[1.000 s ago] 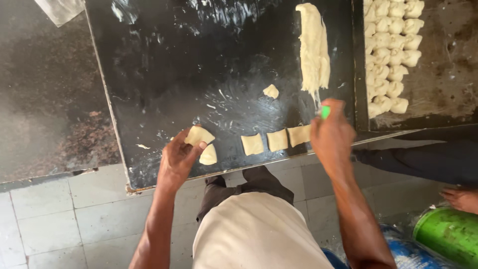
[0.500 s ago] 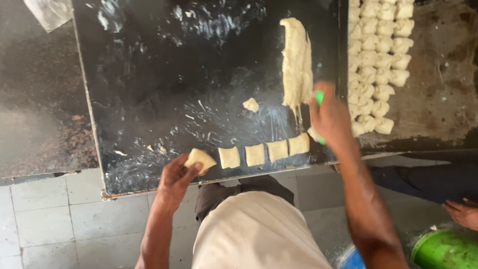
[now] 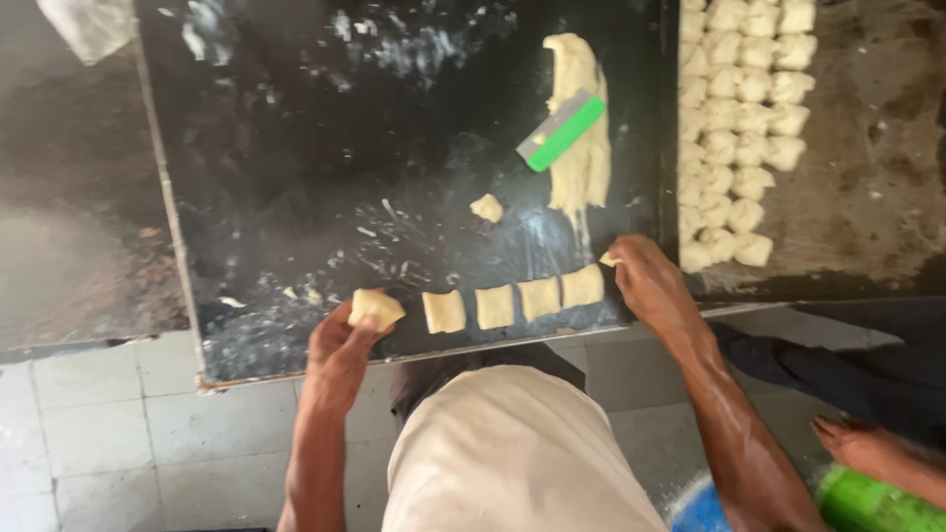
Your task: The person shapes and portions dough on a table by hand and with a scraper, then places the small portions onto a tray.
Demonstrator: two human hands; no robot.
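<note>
Pale dough is being portioned on a black, flour-streaked worktop [image 3: 296, 177]: the left hand [image 3: 340, 345] has its fingers closed around a cut dough square [image 3: 375, 308] at the near edge, lifted just clear of the row. Beside it lie four more cut squares [image 3: 512, 300] in a line, running toward the right hand [image 3: 645, 281], whose fingertips pinch a small scrap of dough [image 3: 609, 259] just past the last square. By the look of it, the step in hand is gathering the cut pieces; moving one on calls for a light hold so the soft square keeps its shape, and a clear path to the stacked pieces [image 3: 739, 118] on the brown tray [image 3: 867, 197] to the right. Farther back lies the uncut dough strip [image 3: 576, 148], with a green-and-grey scraper [image 3: 562, 130] resting across it and a stray bit of dough [image 3: 486, 207] nearby. At the lower right a green cylindrical container [image 3: 872, 502] and a blue object [image 3: 705, 507] sit on the floor; no label can be made out on either. Another person's bare foot [image 3: 867, 443] shows there too.
</note>
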